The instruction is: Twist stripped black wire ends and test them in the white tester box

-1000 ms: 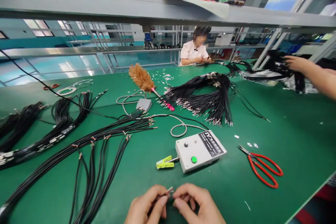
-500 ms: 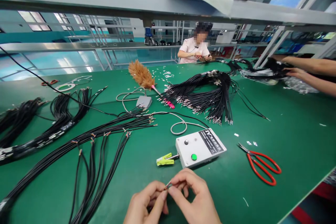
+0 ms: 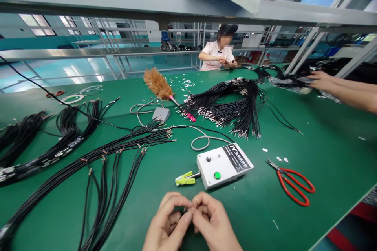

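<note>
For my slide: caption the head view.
Left hand and right hand pinch together above green mat, near white tester box.

your left hand (image 3: 167, 223) and right hand (image 3: 213, 223) meet fingertip to fingertip at the bottom edge, which cuts off both wrists; whatever they pinch is covered by the fingers and too small to tell. the black wire bundle (image 3: 59, 172) on your left runs out of frame at the lower left corner. a co-worker's forearm (image 3: 347, 92) enters from the right edge, the body out of view. the seated person (image 3: 219, 53) at the far end of the table (image 3: 324, 157) has a blurred face, and what that person holds is too small to tell. the label (image 3: 237, 157) on the white box (image 3: 224, 166) is unreadable.
</note>
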A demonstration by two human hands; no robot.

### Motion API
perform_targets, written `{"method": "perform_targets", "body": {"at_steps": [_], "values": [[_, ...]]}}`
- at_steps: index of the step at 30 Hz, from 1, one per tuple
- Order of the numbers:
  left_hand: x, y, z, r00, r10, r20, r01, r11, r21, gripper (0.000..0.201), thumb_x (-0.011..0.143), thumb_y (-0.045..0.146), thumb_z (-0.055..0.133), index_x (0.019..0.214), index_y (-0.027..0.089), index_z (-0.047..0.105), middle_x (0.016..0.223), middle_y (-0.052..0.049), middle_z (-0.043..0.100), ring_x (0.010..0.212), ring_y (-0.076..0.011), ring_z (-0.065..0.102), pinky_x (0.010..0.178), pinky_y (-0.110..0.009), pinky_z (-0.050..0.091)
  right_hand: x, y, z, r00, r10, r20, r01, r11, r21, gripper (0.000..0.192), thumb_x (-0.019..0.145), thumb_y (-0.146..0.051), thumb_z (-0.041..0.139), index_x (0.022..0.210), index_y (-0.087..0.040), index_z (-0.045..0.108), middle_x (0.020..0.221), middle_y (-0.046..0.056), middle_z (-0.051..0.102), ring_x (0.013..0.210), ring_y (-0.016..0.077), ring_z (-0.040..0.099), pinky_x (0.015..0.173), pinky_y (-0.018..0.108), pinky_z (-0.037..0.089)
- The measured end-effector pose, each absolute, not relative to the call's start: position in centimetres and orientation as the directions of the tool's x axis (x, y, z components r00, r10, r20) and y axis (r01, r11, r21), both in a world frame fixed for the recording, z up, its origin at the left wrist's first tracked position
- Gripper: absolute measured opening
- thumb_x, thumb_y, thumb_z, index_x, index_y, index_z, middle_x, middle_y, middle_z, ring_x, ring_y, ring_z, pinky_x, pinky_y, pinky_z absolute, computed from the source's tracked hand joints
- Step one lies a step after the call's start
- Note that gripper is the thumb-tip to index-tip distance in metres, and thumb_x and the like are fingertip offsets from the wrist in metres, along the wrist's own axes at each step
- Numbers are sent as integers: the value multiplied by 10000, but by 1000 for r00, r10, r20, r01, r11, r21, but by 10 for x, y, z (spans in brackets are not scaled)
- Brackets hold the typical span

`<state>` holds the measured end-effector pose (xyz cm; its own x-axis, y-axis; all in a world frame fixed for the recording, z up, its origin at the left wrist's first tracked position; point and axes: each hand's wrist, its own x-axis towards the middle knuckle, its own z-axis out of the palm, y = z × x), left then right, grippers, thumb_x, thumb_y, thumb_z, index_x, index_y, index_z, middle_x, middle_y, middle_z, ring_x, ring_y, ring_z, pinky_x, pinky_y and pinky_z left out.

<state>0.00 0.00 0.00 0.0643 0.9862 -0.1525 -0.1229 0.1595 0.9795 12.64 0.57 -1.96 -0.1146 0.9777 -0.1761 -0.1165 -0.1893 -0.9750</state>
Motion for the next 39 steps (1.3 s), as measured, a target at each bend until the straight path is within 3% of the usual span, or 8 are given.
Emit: {"method": "perform_targets", "body": {"at_steps": [9, 13, 15, 19, 23, 27, 30, 39], "values": [[-10, 4, -13, 61, 964, -260, -95, 265, 960, 453, 768, 611, 685, 761, 164, 609, 472, 88, 434, 447, -73, 336, 486, -182, 273, 146, 4, -10, -128, 989, 80, 350, 120, -929, 140, 893, -233, 523, 778, -184, 586, 751, 5, 595, 655, 131, 570, 624, 233, 426], [-12, 7, -12, 108, 954, -280, -51, 286, 957, 458, 789, 620, 649, 742, 171, 574, 481, 91, 418, 456, -79, 311, 482, -187, 259, 154, 5, -2, -228, 915, 334, 629, 400, -667, 168, 884, -239, 619, 1045, -195, 604, 954, 37, 670, 747, 178, 603, 714, 296, 405], [-12, 9, -12, 144, 947, -289, -9, 293, 956, 483, 773, 650, 637, 712, 181, 543, 486, 94, 398, 441, -80, 306, 459, -190, 244, 154, 9, 3, -347, 852, 392, 716, 511, -476, 103, 875, -242, 661, 956, -193, 621, 884, 22, 682, 744, 190, 600, 692, 305, 370], [-13, 8, -12, 224, 959, -172, 183, 132, 974, 390, 872, 559, 541, 699, 210, 524, 527, 62, 431, 464, -121, 404, 459, -214, 323, 154, 21, 11, -588, 722, 364, 708, 678, -198, 238, 905, -209, 645, 682, -195, 563, 648, -30, 629, 588, 156, 536, 575, 319, 267], [-16, 6, -11, 288, 943, 164, 379, -270, 885, 243, 939, 272, 454, 755, 218, 604, 747, -21, 587, 683, -172, 560, 657, -249, 439, 164, 31, 20, -658, 687, 310, 685, 716, -132, 240, 892, -216, 666, 678, -199, 559, 653, -36, 638, 610, 160, 527, 584, 330, 245], [-22, 19, -9, 134, 991, 16, 341, -61, 938, 216, 906, 337, 512, 737, 214, 568, 660, 24, 514, 591, -146, 494, 557, -230, 394, 168, 49, 32, -597, 763, 249, 763, 636, -120, 123, 872, -285, 713, 820, -207, 633, 826, -19, 690, 804, 189, 572, 669, 329, 306], [-27, 35, -8, 72, 990, -122, 269, 99, 958, 270, 868, 445, 524, 736, 209, 527, 613, 57, 441, 502, -116, 405, 455, -207, 313, 158, 69, 33, -576, 798, 176, 805, 591, -49, 271, 806, -351, 781, 965, -180, 643, 995, 34, 699, 935, 226, 567, 736, 353, 343], [-29, 59, -13, 47, 988, -150, 287, 131, 949, 280, 816, 472, 521, 723, 210, 486, 593, 67, 447, 454, -97, 381, 421, -199, 273, 142, 89, 19, -581, 807, 111, 812, 583, 10, 112, 830, -130, 712, 750, -163, 641, 761, 45, 682, 812, 212, 564, 707, 356, 318]]}}
